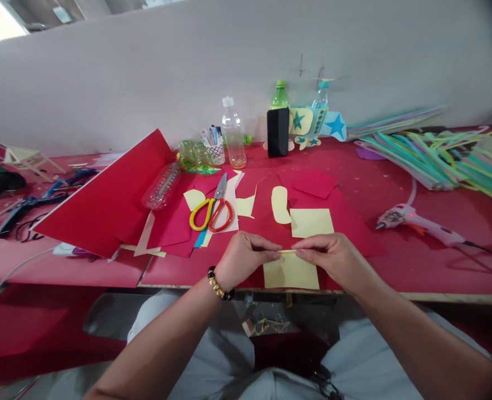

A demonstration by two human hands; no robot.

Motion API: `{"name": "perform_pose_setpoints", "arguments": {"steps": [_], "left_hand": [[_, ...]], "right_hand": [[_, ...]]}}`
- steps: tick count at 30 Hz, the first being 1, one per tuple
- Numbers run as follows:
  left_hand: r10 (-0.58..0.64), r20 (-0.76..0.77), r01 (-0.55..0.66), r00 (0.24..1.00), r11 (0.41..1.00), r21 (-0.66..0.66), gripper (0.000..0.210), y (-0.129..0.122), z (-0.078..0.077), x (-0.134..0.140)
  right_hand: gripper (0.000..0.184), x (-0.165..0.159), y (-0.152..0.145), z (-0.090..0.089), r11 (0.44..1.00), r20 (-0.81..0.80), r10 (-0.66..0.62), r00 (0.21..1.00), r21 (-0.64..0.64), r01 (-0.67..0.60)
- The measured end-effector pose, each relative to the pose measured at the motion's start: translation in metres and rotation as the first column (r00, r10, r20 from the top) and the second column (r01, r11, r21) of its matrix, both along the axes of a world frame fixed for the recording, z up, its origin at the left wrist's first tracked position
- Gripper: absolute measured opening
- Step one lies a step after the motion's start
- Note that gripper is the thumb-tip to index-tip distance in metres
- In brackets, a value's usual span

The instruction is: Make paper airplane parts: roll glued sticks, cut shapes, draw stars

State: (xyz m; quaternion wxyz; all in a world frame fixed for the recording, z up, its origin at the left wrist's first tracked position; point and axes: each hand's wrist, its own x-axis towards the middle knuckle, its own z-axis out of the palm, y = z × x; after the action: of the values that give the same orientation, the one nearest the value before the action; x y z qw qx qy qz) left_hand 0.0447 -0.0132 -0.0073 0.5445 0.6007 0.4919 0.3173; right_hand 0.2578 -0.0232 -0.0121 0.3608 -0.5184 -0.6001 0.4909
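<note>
the left hand (250, 253) and the right hand (333, 255) are both pinched tight, holding the far edge of a yellow sheet (291, 272) at the front of a red table (429, 272). scissors (211, 202) lie beyond on the left, a glue gun (433, 226) on the right. a clear bottle (233, 136) stands near the grey wall (146, 72) behind.

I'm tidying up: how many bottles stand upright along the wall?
3: a clear bottle right of the pen cup, a green one behind the phone, and a blue-capped one further right. Others could be hidden.
</note>
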Motion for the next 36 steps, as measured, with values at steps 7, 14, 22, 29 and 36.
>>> {"name": "perform_pose_setpoints", "arguments": {"steps": [7,14,22,29,36], "left_hand": [[0.013,0.065,-0.011,0.998,1.0,-0.024,0.022,0.0,-0.003,0.0],[0.009,0.113,-0.003,0.994,0.999,-0.054,0.028,0.0,-0.002,-0.001],[-0.004,0.032,0.004,0.999,1.0,0.002,0.025,-0.001,0.003,-0.002],[-0.133,-0.098,0.139,0.986,0.989,0.052,0.025,0.0,0.0,-0.007],[-0.068,-0.176,0.094,0.982,0.985,0.146,0.018,-0.001,0.002,-0.004]], "right_hand": [[0.02,0.0,0.001,-0.002,1.0,-0.041,-0.011,0.999,0.002,0.011],[0.016,-0.003,-0.003,0.006,0.997,0.027,-0.021,0.999,0.076,0.019],[0.017,-0.003,-0.006,0.005,0.99,0.068,-0.002,0.998,0.139,-0.007],[0.015,-0.004,-0.01,0.006,0.974,0.113,0.029,0.993,0.222,-0.054],[0.019,-0.005,-0.005,0.007,0.994,0.101,0.04,0.994,0.094,-0.05]]}}
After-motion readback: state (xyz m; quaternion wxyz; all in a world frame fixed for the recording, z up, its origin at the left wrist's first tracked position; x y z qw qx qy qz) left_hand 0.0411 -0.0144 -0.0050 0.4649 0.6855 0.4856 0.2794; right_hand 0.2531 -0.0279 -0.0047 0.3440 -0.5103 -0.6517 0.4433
